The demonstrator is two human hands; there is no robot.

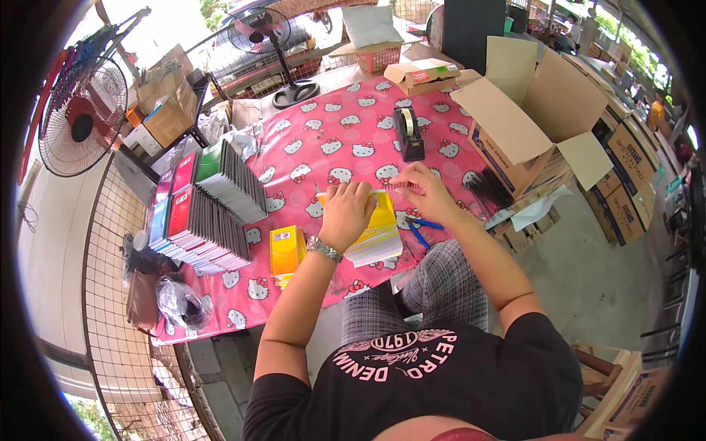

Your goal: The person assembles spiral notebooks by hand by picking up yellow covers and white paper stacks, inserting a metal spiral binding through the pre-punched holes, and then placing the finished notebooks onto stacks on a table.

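My left hand [347,213], with a metal watch at the wrist, lies over a yellow-covered notepad [382,211], its fingers bent over the far edge. Loose white and yellow sheets [373,246] with punched edges show below the notepad, toward me. At the notepad's far right corner my right hand [424,192] pinches what looks like a thin spiral binding coil [399,184]; the fingertips partly cover it. Blue-handled pliers [421,231] lie just right of the sheets. Left of my left wrist sits a small stack of yellow spiral notepads [287,250].
Tall stacks of spiral notebooks [209,228] stand at the left. A black tape dispenser [408,134] and a flat carton [421,76] are farther back. Dark thin coils [488,188] lie beside an open cardboard box [515,147] at the right. A plastic bag [182,303] rests near left.
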